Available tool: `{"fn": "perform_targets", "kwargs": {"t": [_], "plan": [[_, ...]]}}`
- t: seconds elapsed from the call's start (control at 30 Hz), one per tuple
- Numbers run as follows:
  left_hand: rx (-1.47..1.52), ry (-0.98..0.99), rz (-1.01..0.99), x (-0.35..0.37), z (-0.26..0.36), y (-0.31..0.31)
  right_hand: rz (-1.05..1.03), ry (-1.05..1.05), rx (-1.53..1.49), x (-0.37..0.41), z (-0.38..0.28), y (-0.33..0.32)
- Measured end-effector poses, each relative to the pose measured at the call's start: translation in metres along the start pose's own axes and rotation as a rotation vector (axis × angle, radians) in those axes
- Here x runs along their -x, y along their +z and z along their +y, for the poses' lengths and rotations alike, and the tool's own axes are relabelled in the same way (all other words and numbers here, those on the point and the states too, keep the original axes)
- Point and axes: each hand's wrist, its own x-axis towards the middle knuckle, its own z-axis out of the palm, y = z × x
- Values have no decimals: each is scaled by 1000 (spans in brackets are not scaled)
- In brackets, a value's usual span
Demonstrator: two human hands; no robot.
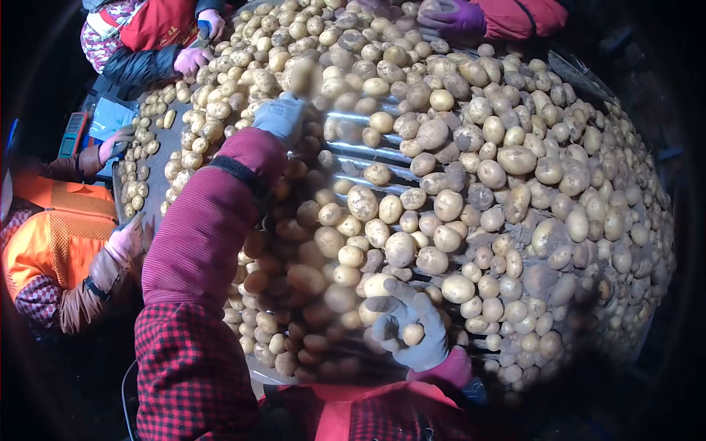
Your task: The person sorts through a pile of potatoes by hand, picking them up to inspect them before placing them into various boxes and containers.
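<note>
My left hand (283, 119), in a pale grey glove, reaches far forward over the potatoes at the left of the bars. A blurred potato (305, 76) is just beyond its fingertips; whether the fingers grip it cannot be made out. Close to my body, my right hand (415, 328), in a grey glove, is curled with a small potato (413, 334) in its palm. Its outstretched fingers touch a larger potato (379, 284). Shiny metal bars (368, 153) show between potatoes in the middle. Potatoes of many sizes, some caked with soil, surround both hands.
At left a person in an orange vest (70, 228) works with gloved hands beside a ledge (163, 147) bearing small potatoes. Another person's pink gloves (193, 62) are at upper left. A purple glove (452, 16) reaches in at the top. A teal-and-red device (73, 134) stands far left.
</note>
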Motion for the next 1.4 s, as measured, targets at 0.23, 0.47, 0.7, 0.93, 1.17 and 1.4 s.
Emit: {"fn": "perform_targets", "kwargs": {"t": [0.23, 0.47, 0.7, 0.93, 1.17, 1.4], "plan": [[188, 182, 215, 11, -17, 24, 187, 238, -622, -7, -6, 12], [728, 607, 428, 147, 43, -4, 156, 264, -574, -4, -2, 16], [869, 855, 160, 217, 84, -27, 239, 215, -180, 0, 0, 11], [155, 459, 314, 123, 12, 10, 200, 238, -581, 1, -8, 14], [-149, 185, 216, 90, -18, 6, 91, 179, -545, 6, -4, 1], [176, 195, -66, 100, 18, 1, 171, 200, -467, 25, -9, 7]]}}
